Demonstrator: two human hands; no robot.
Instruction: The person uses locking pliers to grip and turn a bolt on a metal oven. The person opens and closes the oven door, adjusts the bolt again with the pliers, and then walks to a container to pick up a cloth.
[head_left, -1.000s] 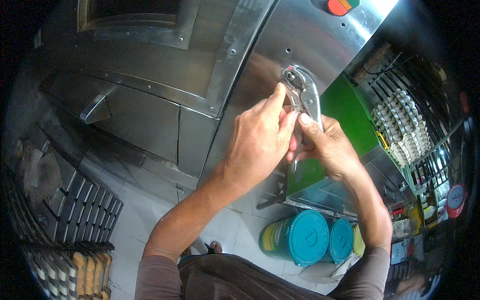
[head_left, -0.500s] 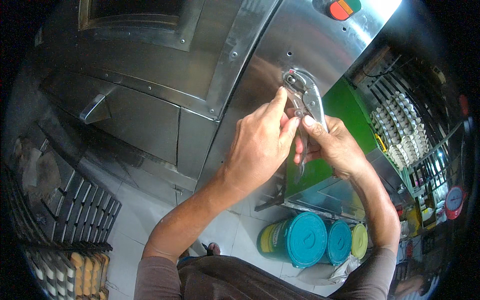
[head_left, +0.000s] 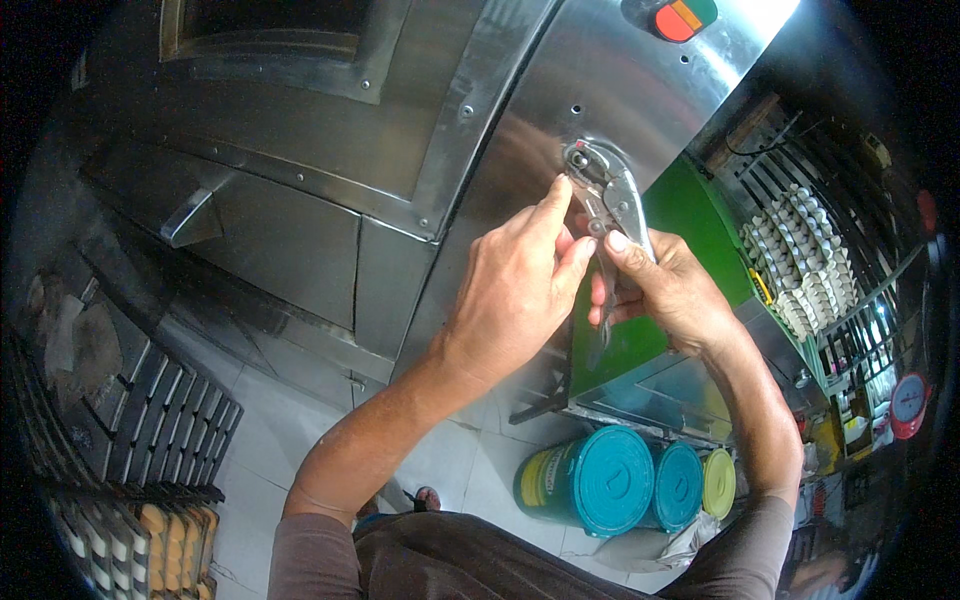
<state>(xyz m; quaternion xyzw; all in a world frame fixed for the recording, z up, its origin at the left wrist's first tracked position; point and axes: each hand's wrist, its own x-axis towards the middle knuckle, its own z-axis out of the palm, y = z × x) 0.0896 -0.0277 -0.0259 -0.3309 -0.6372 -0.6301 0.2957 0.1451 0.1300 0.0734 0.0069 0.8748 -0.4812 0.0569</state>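
Observation:
A pair of metal locking pliers (head_left: 622, 200) has its jaws around a small stub on the stainless steel panel (head_left: 540, 110). My right hand (head_left: 680, 290) is closed around the handles, its thumb on the upper one and its fingers by the lower one. From the other side my left hand (head_left: 515, 285) steadies the tool. Its index finger stretches to the lower jaw, and its thumb tip touches the pliers near the pivot. The left hand's other fingers are curled and partly hidden behind the thumb.
A red and green switch (head_left: 680, 18) sits higher on the panel. Left is a steel door with a handle (head_left: 190, 218). Below stand lidded blue tubs (head_left: 615, 480) and a yellow one (head_left: 718, 484). Egg trays (head_left: 800, 255) are stacked at right, and a rack (head_left: 180, 420) stands lower left.

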